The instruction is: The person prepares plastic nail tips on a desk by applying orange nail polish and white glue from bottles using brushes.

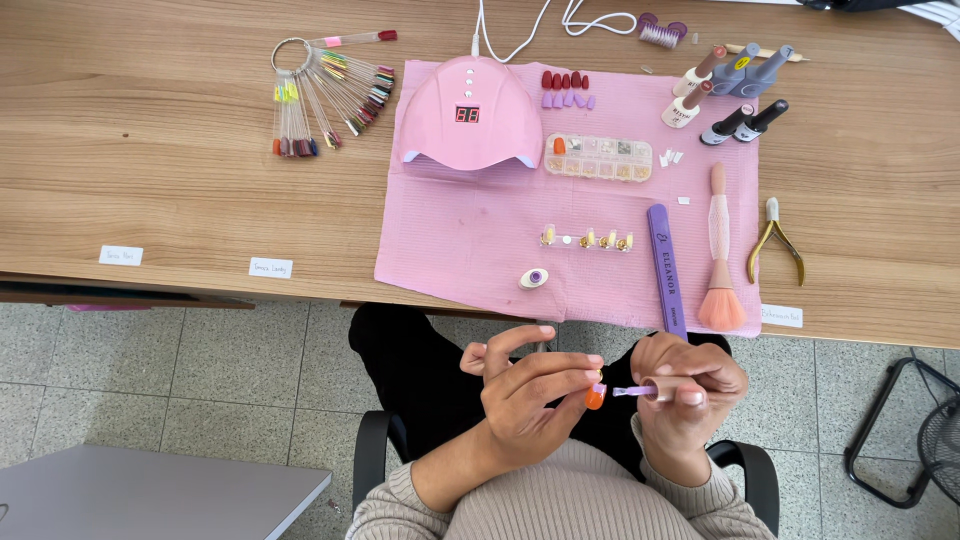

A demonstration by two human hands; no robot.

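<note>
While the left hand (pixel 525 395) pinches an orange nail tip (pixel 595 398), the right hand's (pixel 690 385) grip closes around a polish brush (pixel 640 390).

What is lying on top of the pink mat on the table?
On the pink mat lie a pink nail lamp, a clear bead box, a purple nail file, a dusting brush and polish bottles. The table under the mat is hidden.

Six polish bottles (pixel 728 92), one nail lamp (pixel 470 112), one dust brush (pixel 720 262)
</note>
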